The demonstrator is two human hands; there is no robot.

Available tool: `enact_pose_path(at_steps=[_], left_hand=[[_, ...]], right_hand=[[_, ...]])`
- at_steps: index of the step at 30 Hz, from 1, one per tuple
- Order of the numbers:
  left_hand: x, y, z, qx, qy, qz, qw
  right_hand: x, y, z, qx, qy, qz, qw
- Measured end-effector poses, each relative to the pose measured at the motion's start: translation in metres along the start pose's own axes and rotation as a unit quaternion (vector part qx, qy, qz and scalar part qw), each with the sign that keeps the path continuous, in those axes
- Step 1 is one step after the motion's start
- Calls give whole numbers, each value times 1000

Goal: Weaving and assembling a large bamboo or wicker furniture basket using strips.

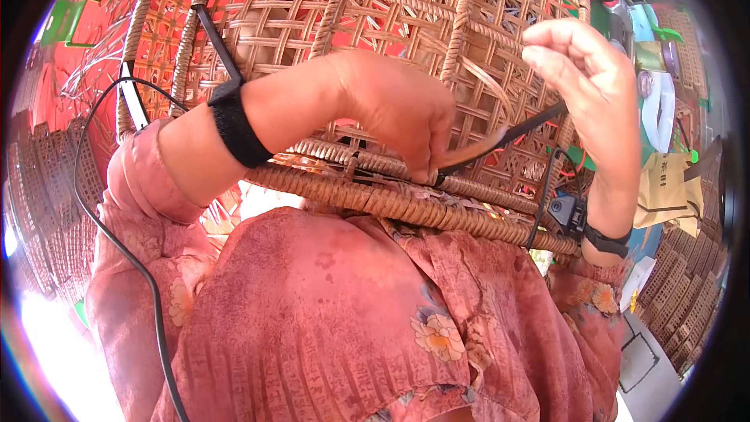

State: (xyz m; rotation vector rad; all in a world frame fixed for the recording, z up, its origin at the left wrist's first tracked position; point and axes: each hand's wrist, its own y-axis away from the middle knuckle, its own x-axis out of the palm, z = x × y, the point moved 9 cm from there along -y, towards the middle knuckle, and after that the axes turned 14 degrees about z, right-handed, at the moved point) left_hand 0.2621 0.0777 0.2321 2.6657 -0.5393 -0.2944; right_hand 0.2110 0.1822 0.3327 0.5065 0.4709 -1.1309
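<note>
A large woven rattan basket frame [391, 187] lies across my lap, with an open lattice of canes and a thick wrapped rim. My left hand [398, 117] is closed in a downward pinch at the rim. From its fingertips a thin flat strip [473, 150] runs to the right, tan near the fingers and dark farther along; its far end passes behind my right hand. Raised above the lattice's right side, my right hand [590, 70] has its fingers curled and thumb close to the forefinger. What they pinch, if anything, is too small to see. A pale loose cane [488, 82] curves over the lattice.
A black cable [129, 254] hangs by my left arm. A small camera [566, 209] is strapped at my right wrist. Stacked woven panels [678, 305] stand at the right, near a tan paper package [668, 187]. A green stool [66, 22] and loose strips lie at far left.
</note>
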Motion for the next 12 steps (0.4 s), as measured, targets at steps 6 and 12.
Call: enact_pose_path(at_steps=[6, 12], left_hand=[[-22, 37, -9, 76, 105, -49, 990], [-27, 50, -22, 146, 174, -57, 972]], right_hand=[[23, -2, -30, 95, 153, 111, 977], [109, 5, -24, 22, -4, 315, 949]])
